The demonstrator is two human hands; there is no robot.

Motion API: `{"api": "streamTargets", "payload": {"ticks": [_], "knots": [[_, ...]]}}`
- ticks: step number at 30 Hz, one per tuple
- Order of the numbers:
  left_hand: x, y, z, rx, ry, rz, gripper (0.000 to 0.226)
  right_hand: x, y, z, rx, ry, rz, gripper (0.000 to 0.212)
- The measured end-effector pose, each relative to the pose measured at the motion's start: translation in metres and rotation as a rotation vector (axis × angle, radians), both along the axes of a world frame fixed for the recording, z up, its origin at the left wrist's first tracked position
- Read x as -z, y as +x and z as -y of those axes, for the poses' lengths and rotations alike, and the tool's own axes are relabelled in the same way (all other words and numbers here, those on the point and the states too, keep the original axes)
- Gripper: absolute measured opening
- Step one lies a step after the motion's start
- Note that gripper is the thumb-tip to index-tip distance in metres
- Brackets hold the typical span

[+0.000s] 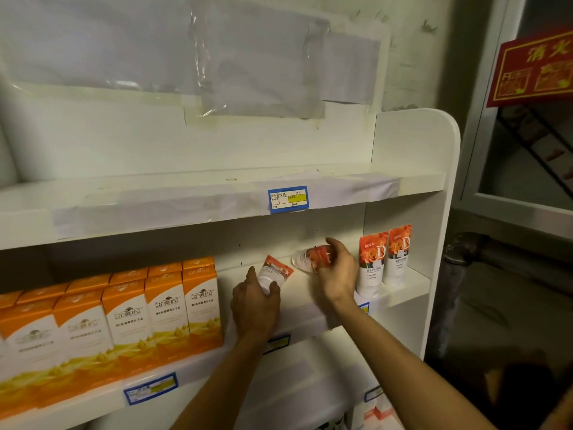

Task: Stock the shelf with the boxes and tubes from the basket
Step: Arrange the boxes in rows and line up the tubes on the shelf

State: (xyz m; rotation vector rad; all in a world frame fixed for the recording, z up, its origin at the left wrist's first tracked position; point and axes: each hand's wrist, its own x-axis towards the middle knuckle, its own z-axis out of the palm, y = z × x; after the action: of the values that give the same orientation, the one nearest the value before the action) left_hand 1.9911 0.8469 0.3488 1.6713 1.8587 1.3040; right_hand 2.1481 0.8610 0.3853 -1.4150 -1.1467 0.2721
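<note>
Head view: we hold two white-and-orange plastic tubes over the white middle shelf (pixel 412 283). Left hand (pixel 255 305) fingers curl round one tube (pixel 274 271); right hand (pixel 336 276) grips another (pixel 313 257), beside two standing rose-print tubes (pixel 384 259); orange-and-white cartons (pixel 124 318) stand left.

A white shelf unit (pixel 412 144) with a rounded side panel at 3 o'clock carries the goods. Its upper board (pixel 217 193) bears strips of pale paper taped along the front edge and a blue-bordered price label (pixel 288 198) near the centre. The middle board (pixel 310 308) holds rows of orange-and-white boxes (pixel 124 318) standing upright from 9 o'clock towards the centre, front row at the edge. At 3 o'clock two orange rose-printed tubes (pixel 384 259) stand cap-down, side by side and touching. More blue labels (pixel 151 388) hang on this board's front edge, toward 7 o'clock
</note>
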Motion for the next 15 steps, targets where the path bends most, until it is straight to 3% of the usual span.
{"api": "streamTargets", "payload": {"ticks": [5, 10, 15], "knots": [[-0.003, 0.0, 0.0, -0.032, -0.037, -0.078, 0.058, -0.029, 0.017, 0.0, -0.104, 0.045, 0.254, 0.045], [0.0, -0.002, -0.005, 0.026, 0.001, 0.034, 0.058, -0.057, 0.025, 0.004, -0.233, 0.044, 0.446, 0.046], [0.0, -0.004, -0.002, 0.106, 0.081, 0.112, 0.062, -0.074, 0.023, 0.008, -0.406, -0.156, 0.581, 0.047]]}}
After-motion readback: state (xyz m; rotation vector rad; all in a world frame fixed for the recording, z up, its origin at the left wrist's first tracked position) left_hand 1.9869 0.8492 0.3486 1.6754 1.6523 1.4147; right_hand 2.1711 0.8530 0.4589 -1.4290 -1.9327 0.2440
